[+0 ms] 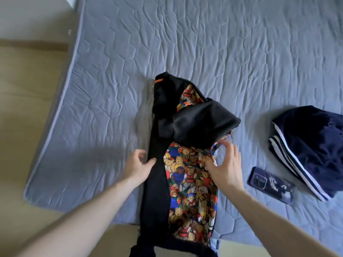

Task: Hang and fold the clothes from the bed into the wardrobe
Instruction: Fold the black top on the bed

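quilted blue mattress, beige floor

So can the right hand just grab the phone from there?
Probably yes. The phone lies bare on the bed just beside the right hand, with nothing between them; the folded navy clothes sit farther off.

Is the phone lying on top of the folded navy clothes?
No, the phone lies flat on the mattress, beside the folded navy clothes, not on them.
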Tool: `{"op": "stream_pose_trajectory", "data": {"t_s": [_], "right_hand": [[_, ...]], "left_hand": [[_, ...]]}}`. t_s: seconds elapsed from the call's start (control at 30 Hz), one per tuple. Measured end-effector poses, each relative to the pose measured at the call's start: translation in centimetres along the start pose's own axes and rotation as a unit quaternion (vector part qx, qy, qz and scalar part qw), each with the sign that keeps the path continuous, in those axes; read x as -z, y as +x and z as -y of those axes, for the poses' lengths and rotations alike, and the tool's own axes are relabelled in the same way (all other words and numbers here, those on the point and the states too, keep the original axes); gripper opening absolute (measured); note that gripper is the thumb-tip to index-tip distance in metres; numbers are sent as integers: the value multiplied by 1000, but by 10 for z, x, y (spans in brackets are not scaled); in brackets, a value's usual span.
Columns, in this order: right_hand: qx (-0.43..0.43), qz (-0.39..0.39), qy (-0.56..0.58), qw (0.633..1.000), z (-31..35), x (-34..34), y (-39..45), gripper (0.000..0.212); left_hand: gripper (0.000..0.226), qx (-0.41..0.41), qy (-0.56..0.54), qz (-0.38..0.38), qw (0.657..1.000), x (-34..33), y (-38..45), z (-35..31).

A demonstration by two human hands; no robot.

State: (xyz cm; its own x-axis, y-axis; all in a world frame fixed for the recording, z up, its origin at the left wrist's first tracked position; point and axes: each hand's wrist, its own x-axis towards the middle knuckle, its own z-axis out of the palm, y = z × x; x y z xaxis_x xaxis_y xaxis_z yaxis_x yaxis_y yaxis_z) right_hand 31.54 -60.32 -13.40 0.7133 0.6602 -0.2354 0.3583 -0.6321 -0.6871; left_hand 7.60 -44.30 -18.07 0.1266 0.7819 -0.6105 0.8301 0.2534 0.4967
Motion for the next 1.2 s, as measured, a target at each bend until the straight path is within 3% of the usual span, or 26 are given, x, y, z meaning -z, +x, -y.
{"op": "stream_pose_trajectory", "data": {"t_s": [0.1,0.2,0.27,0.37,0.43,0.67,0.8,0.87,1.03,1.2], "right_hand": [[-210,99,1,973,-37,2,-53,85],[-364,217,19,906,-67,-3,-102,95],[-411,273,17,870,-82,-10,-132,85],[-392,326,-25,860,-99,-19,-165,52],[-392,312,-10,865,-100,-23,-174,37],[-379,242,22,893,-73,4,-170,21],[-416,214,72,881,-39,46,-138,41],[-436,203,111,870,-21,64,-109,45],[-459,177,200,847,18,98,-17,10],[-450,143,349,810,46,99,75,16]], "left_hand": [[74,112,67,91,987,4,-42,51],[81,198,84,195,957,1,-82,83],[63,214,81,241,943,-5,-104,96],[45,202,52,257,944,-15,-122,107],[60,204,33,246,947,-17,-126,106],[49,140,62,169,974,1,-143,69],[48,113,-49,187,975,35,-141,17],[35,96,-80,202,971,53,-132,-14],[22,147,-253,220,930,81,-92,-95],[25,162,-443,146,870,95,-26,-171]]}}
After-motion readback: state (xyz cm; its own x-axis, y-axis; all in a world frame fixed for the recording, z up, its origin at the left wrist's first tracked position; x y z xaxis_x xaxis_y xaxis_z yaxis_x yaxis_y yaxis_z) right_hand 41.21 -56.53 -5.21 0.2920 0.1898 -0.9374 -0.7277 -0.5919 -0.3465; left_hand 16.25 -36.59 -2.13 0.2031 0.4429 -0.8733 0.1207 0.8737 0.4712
